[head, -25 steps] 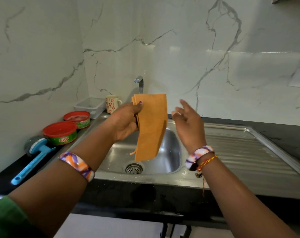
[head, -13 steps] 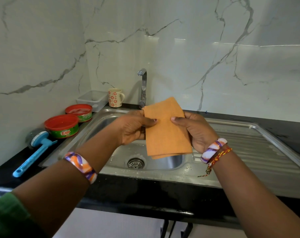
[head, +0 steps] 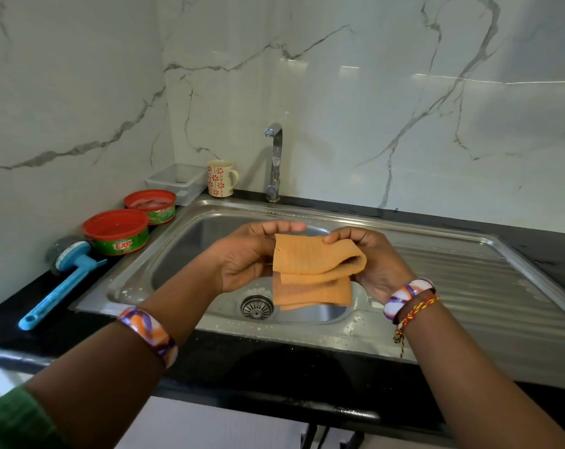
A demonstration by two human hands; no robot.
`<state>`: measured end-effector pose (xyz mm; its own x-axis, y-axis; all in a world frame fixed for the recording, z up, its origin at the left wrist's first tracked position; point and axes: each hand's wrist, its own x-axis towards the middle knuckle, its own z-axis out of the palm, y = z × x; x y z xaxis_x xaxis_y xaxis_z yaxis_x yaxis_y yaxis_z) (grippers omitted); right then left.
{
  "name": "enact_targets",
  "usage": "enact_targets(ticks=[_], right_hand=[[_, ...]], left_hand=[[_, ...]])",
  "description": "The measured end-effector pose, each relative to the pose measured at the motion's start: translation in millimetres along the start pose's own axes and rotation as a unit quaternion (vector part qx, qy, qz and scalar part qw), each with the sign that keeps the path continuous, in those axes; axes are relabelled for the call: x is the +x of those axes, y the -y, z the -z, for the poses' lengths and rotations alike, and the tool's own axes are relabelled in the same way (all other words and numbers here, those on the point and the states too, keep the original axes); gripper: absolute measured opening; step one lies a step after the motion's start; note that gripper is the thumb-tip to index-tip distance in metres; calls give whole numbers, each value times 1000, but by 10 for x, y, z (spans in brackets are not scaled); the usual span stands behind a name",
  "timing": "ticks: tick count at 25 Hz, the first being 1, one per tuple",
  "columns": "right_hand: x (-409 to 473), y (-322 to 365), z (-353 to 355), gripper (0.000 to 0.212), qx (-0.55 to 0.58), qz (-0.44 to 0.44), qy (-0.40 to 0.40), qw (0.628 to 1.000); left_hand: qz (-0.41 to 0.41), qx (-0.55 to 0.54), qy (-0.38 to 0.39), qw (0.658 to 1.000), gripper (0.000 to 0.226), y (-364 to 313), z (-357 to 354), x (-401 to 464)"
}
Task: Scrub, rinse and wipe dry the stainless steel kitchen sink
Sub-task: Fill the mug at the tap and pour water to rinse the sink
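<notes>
both hands (head: pixel 247 257) (head: pixel 376 264) round folded orange cloth (head: pixel 313 273)

the only readable text was the brand "exo", in white letters on a red patch on the green side of the nearer red-lidded tub (head: pixel 117 233). the farther tub (head: pixel 151 205) bore a label too blurred to read.

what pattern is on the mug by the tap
Red-orange flowers on a cream mug, seen in the head view.
</notes>
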<state>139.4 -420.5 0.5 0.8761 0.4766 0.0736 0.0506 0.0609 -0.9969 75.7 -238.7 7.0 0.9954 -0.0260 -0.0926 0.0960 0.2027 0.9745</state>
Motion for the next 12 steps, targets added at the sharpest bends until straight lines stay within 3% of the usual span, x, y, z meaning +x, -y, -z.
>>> enact_targets(ticks=[2, 3, 5, 7, 9, 12], right_hand=[[78, -57, -36, 50, 2, 8, -14, 1000], [134, -92, -69, 52, -10, 19, -22, 1000], [234, -159, -166, 51, -73, 36, -35, 996], [342, -200, -286, 42, -76, 24, -23, 997], [455, -226, -410, 32, 23, -39, -10, 999], [653, -335, -599, 25, 156, -187, 49, 969]], left_hand=[[65, -90, -30, 993, 18, 79, 79, 17], [99, -113, -46, 988, 26, 115, 132, 34], [140, -102, -68, 982, 39, 174, 228, 59], [128, -76, -97, 984, 31, 186, 308, 81], [94, -65, -146, 983, 27, 189, 440, 145], [63, -68, -247, 964, 27, 186, 774, 285]])
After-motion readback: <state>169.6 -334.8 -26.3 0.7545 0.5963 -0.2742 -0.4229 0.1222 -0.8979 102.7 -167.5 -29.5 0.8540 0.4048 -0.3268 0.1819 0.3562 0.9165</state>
